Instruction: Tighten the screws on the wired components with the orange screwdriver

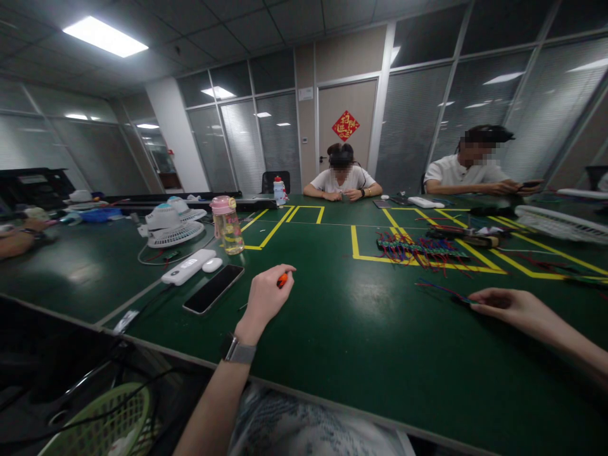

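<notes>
My left hand (266, 297) rests on the green table (361, 329), fingers curled round a small orange-handled tool (282, 279); a watch sits on that wrist. My right hand (506, 305) lies further right on the table, fingers pinched on the end of some thin red and blue wires (444, 290). Beyond it, a pile of coloured wires and small green connector parts (418, 248) lies inside a yellow-taped box.
A black phone (213, 288), a white remote (188, 266), a pink-lidded bottle (227, 224) and white desk fans (167, 226) sit to the left. Two people sit at the far side. A green basket (102, 421) stands below the near edge.
</notes>
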The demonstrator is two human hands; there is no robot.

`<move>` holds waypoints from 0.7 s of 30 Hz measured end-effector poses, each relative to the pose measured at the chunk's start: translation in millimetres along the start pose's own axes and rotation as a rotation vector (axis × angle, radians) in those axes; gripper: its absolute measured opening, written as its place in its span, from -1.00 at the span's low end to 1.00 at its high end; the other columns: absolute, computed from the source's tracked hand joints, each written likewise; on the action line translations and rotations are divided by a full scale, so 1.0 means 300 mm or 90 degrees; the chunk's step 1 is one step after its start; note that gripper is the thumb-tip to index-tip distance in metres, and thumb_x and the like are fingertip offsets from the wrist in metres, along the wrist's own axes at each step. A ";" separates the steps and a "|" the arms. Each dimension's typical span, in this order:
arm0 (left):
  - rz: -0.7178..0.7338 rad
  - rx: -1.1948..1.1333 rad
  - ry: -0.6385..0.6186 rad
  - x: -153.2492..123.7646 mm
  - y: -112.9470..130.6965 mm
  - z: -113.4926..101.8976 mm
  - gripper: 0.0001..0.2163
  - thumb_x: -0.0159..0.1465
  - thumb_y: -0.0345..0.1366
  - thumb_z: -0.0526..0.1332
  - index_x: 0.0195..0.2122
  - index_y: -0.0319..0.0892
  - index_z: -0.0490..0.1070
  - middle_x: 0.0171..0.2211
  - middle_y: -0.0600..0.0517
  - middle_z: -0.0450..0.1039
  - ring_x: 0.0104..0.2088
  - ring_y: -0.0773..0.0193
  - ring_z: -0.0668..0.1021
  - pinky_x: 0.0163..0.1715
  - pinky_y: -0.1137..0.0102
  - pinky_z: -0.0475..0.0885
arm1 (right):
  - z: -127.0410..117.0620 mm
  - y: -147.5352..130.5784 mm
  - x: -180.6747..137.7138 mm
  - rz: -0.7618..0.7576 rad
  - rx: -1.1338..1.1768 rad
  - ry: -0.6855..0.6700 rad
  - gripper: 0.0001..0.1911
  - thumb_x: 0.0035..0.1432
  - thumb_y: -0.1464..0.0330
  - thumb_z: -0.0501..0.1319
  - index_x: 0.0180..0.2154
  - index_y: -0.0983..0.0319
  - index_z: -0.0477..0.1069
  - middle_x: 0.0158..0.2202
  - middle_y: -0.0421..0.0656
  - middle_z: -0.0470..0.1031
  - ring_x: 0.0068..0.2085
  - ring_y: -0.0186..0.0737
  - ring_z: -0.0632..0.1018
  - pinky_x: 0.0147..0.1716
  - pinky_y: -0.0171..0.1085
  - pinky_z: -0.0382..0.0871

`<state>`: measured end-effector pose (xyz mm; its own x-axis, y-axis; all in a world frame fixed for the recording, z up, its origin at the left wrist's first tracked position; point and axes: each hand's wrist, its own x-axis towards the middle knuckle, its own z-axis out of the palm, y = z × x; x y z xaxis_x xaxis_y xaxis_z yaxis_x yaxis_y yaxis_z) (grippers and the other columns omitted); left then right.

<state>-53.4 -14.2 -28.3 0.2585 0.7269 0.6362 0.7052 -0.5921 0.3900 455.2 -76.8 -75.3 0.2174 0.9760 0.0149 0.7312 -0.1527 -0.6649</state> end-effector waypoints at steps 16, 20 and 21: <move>0.003 0.014 0.006 0.000 0.001 0.001 -0.77 0.25 -0.31 0.05 -0.22 -0.17 0.48 -0.27 0.01 0.54 -0.30 0.30 0.55 -0.22 0.40 0.41 | 0.012 -0.056 -0.040 -0.190 -0.184 0.067 -0.56 -0.06 0.01 0.15 -0.45 0.21 0.58 -0.37 -0.06 0.56 -0.38 -0.03 0.58 -0.43 -0.22 0.46; 0.002 0.011 0.001 -0.001 0.003 -0.002 -0.77 0.26 -0.30 0.04 -0.21 -0.17 0.48 -0.26 0.01 0.54 -0.29 0.30 0.55 -0.21 0.40 0.42 | 0.016 -0.069 -0.048 -0.145 -0.170 0.078 -0.55 -0.04 0.00 0.14 -0.42 0.20 0.60 -0.31 -0.07 0.57 -0.32 -0.02 0.58 -0.37 -0.21 0.45; 0.002 0.012 0.001 -0.001 0.004 -0.003 -0.77 0.26 -0.30 0.04 -0.21 -0.16 0.48 -0.26 0.02 0.54 -0.29 0.30 0.55 -0.22 0.40 0.42 | 0.015 -0.072 -0.048 -0.124 -0.166 0.082 -0.55 -0.07 0.00 0.15 -0.43 0.20 0.60 -0.30 -0.07 0.58 -0.32 -0.01 0.58 -0.37 -0.21 0.45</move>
<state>-53.0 -15.4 -27.4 0.2592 0.7248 0.6384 0.7171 -0.5872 0.3756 433.4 -86.8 -64.7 0.1252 0.9655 0.2284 0.9041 -0.0162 -0.4270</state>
